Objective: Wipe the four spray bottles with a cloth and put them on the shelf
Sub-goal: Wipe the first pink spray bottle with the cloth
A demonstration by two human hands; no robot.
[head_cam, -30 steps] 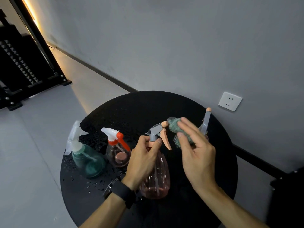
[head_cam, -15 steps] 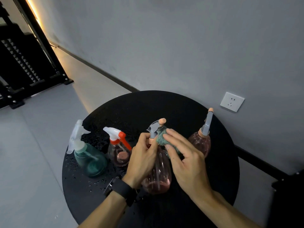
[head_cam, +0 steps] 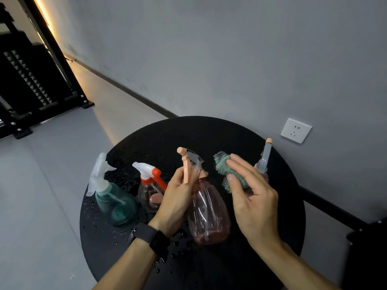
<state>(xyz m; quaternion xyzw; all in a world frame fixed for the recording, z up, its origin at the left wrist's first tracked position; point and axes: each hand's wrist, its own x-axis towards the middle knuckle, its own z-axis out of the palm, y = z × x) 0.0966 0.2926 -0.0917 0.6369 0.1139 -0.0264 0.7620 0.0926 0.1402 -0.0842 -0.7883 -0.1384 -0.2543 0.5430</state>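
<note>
View count: one, head-worn, wide-angle. Position: above and just behind the round black tabletop (head_cam: 209, 130), close over it. Direction: forward and steeply down. Near field: both forearms enter from the bottom edge, hands at mid-frame. Far field: grey wall with a socket (head_cam: 295, 130) at right, floor and a black rack (head_cam: 31, 84) at upper left. Straight edges bow toward the margins.

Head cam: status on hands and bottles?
Left hand grips pink bottle at neck. Right hand holds cloth, off bottle. Three bottles wait on table. Nothing blocking.
</note>
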